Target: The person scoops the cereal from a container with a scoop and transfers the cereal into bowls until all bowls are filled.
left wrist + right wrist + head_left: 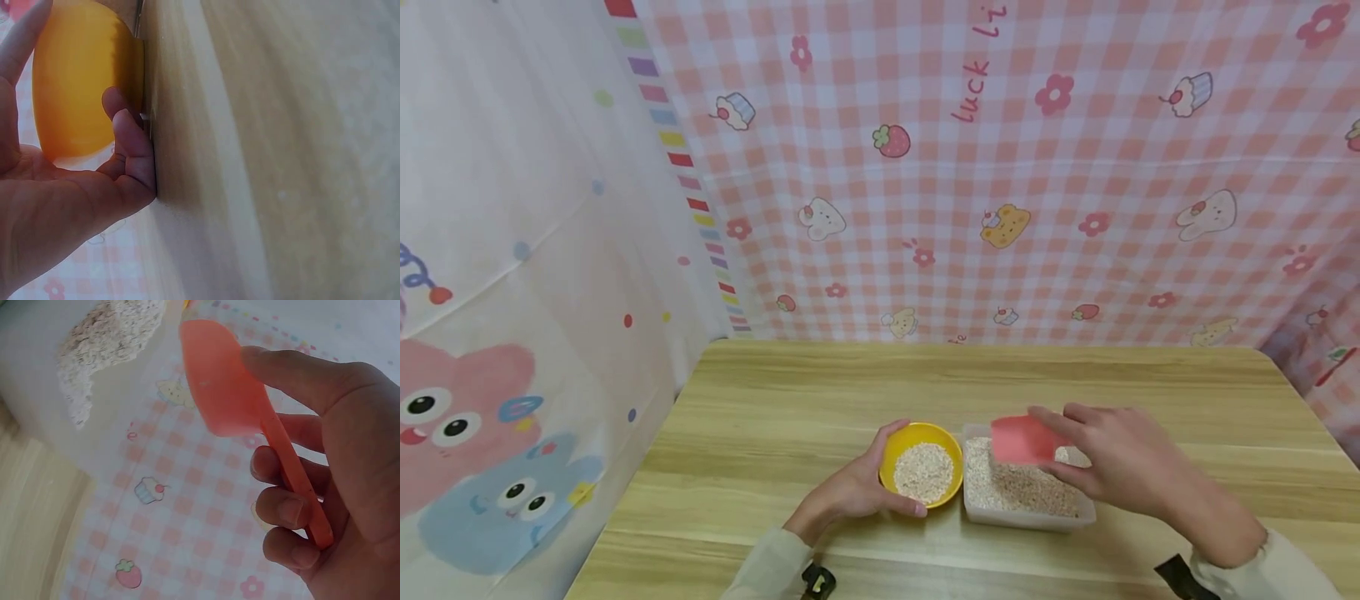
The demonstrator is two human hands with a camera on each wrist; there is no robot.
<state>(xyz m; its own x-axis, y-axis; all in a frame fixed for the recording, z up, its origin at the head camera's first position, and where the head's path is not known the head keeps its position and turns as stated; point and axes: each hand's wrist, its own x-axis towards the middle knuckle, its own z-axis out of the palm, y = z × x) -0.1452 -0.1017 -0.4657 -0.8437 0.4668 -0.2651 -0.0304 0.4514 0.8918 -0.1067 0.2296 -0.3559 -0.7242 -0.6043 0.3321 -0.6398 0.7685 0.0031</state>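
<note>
A yellow bowl [898, 442] partly filled with pale grain stands on the wooden table [775, 417]. My left hand [850, 492] curls round its left side, thumb at the front rim; the left wrist view shows the bowl [78, 87] against my palm and fingers [128, 140]. Right of it sits a clear plastic tub [1022, 517] of the same grain. Above the tub my right hand [1112, 467] holds a red scoop [1022, 440]. In the right wrist view the scoop [219, 387] looks empty, its handle gripped by my curled fingers [281, 509].
A pink checked cloth [1000, 167] hangs behind the table, a white cartoon cloth [512, 292] at the left. The table's far edge meets the cloth. A dark strap [818, 581] shows at my left wrist.
</note>
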